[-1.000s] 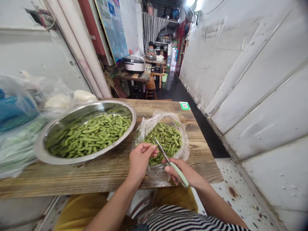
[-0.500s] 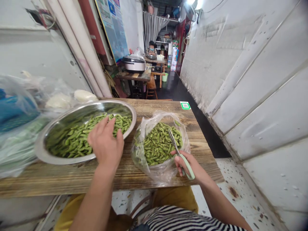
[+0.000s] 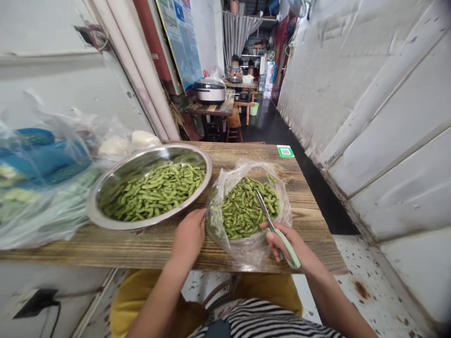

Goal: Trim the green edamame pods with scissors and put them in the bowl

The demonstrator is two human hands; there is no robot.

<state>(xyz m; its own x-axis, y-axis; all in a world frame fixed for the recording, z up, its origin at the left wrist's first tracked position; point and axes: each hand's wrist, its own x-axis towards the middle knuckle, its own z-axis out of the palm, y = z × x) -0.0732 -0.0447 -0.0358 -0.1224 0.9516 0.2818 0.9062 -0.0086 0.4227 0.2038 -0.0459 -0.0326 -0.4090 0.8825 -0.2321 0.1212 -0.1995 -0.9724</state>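
My right hand [image 3: 284, 241] is closed round the pale green handles of a pair of scissors [image 3: 268, 216]. Their metal blades point up and left over green soybean pods [image 3: 243, 206] inside a clear plastic bag [image 3: 253, 251]. At the left side of this bag, my left hand [image 3: 190, 234] is curled with its fingertips against the plastic; most of its fingers are hidden behind the hand. Left of the bag stands a wide steel bowl [image 3: 92, 213], with many more green pods [image 3: 158, 188] spread in it.
The wooden table [image 3: 225, 152] bears a QR-code sticker [image 3: 285, 151] at its far right corner. Plastic bags of food [image 3: 45, 188] crowd its left end. Beyond are a rice cooker [image 3: 209, 91] on another table, a light green bin [image 3: 254, 109] and a seated person [image 3: 235, 68].
My left hand has come out from over the bowl, moving right and down to the bag's left side. My right hand still holds the scissors above the bag. The view has shifted left.
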